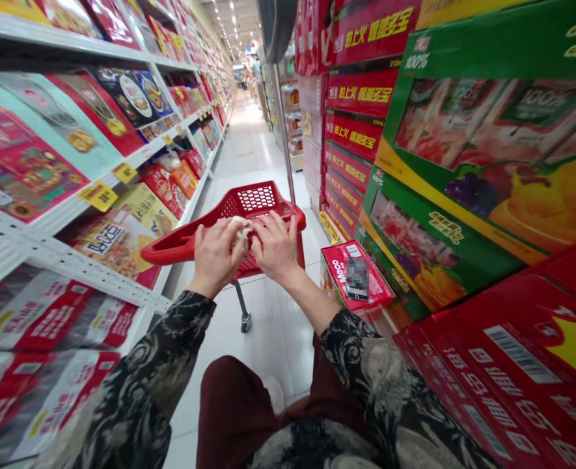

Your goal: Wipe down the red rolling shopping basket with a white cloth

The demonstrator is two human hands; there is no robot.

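Observation:
A crumpled whitish cloth (242, 229) is bunched up between my two hands, over a red plastic shopping cart (251, 195). My left hand (217, 254) curls its fingers around the left side of the cloth. On the other side, my right hand (275, 246) has bent fingers closed against it; its fingertips are partly hidden. Both hands are above the near part of the cart, and I cannot tell whether they touch its rim.
Shelves (141, 153) with packaged foods line the left. Stacked red drink cartons (351, 133) and green boxes (463, 163) rise on the right. A phone (357, 279) lies on a red box (334, 257) near my right arm. A tiled aisle (248, 130) runs ahead, with a metal pole (286, 130) beside it.

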